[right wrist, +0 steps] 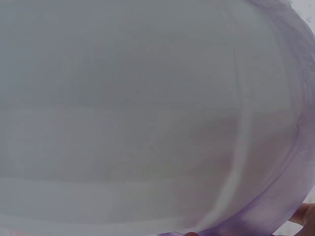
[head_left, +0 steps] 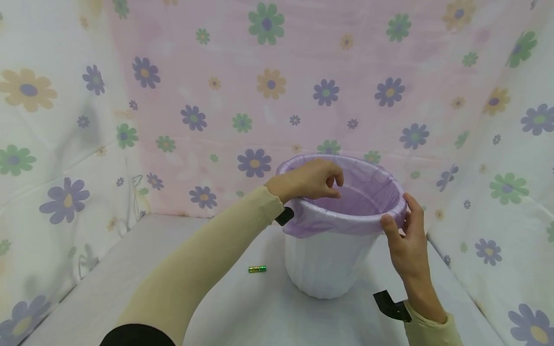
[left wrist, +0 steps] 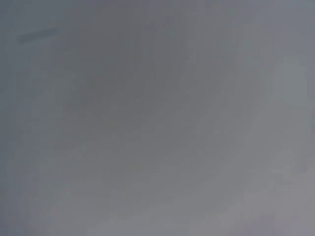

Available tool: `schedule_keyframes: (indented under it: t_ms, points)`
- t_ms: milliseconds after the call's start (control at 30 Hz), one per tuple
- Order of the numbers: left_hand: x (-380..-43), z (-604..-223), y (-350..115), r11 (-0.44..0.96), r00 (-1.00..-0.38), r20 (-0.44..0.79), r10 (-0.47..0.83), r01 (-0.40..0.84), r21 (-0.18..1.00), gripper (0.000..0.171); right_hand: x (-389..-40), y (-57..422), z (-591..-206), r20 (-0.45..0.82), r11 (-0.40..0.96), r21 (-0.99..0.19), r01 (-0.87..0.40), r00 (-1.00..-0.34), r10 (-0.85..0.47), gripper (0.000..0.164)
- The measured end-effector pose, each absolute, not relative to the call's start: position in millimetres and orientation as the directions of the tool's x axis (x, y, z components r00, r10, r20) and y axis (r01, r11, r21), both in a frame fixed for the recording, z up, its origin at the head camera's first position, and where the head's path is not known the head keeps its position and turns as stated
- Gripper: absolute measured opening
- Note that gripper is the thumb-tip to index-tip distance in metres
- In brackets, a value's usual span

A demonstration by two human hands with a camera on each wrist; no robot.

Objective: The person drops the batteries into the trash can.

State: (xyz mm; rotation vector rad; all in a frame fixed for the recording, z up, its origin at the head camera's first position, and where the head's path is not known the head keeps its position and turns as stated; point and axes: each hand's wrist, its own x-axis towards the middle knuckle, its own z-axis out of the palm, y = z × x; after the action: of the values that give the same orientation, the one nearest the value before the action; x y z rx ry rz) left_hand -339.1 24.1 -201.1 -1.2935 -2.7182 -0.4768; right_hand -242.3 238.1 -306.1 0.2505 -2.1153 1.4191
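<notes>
A white trash can (head_left: 324, 264) stands on the table, lined with a purple bag (head_left: 337, 225) folded over its rim. My left hand (head_left: 313, 180) hangs over the left side of the opening, fingers loosely bent. I see nothing between its thumb and index finger; the other fingertips are hidden. On the right, my right hand (head_left: 409, 242) grips the rim through the bag, thumb toward the front. In the right wrist view the can's white wall (right wrist: 123, 142) fills the frame, and a bit of hand shows at the lower right edge.
One green and gold battery (head_left: 257, 269) lies on the white table (head_left: 233, 307), left of the can. Flower-print cloth (head_left: 225, 62) hangs behind and on both sides. The left wrist view is blurred, with the battery (left wrist: 38, 36) as a dark bar.
</notes>
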Motion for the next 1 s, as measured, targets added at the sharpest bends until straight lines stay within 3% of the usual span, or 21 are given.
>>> schedule_keyframes:
  t_ms: [733,1000]
  points:
    - [-314,-189,-23,0.579,-0.607,0.311,0.731,0.793,0.189,0.015,-241,237,-306,0.552,0.414,-0.79,-0.452,-0.817,0.163,0.06]
    - [-299,-185,-55,0.536,-0.57,0.434,0.698,0.817,0.212,0.014,-241,236,-306,0.553,0.421,-0.789,-0.448,-0.816,0.166,0.06]
